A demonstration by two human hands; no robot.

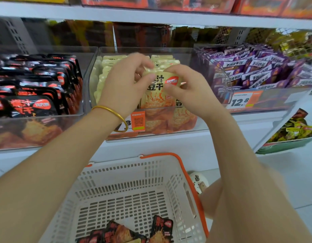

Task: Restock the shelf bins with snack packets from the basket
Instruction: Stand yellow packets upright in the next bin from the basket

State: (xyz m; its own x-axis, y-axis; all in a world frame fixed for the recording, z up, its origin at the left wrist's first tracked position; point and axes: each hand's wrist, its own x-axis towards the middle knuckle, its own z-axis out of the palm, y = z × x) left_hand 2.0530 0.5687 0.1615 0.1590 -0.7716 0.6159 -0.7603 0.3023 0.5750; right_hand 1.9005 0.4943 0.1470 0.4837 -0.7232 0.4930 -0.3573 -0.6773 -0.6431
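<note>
Left hand (123, 85) and right hand (188, 90), fingers curled, both pinch pale yellow snack packet (157, 95) upright at front of middle clear plastic bin (151, 48). White slotted plastic basket (127, 172) below holds black snack packets (162, 228).

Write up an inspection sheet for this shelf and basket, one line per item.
Surface: white shelf carrying three clear bins.
Job's things: middle bin holds yellow packets; one yellow packet stands upright at its front. The basket below holds a few black packets.
Clutter: white patterned object beside the basket, unclear what.
Grippers: left hand and right hand both pinch the yellow packet's top; bangle on the left wrist.
Cables: nothing seen.
Surroundings: left bin full of black ones, purple packets in the right bin, price tag, green packets lower right.
</note>
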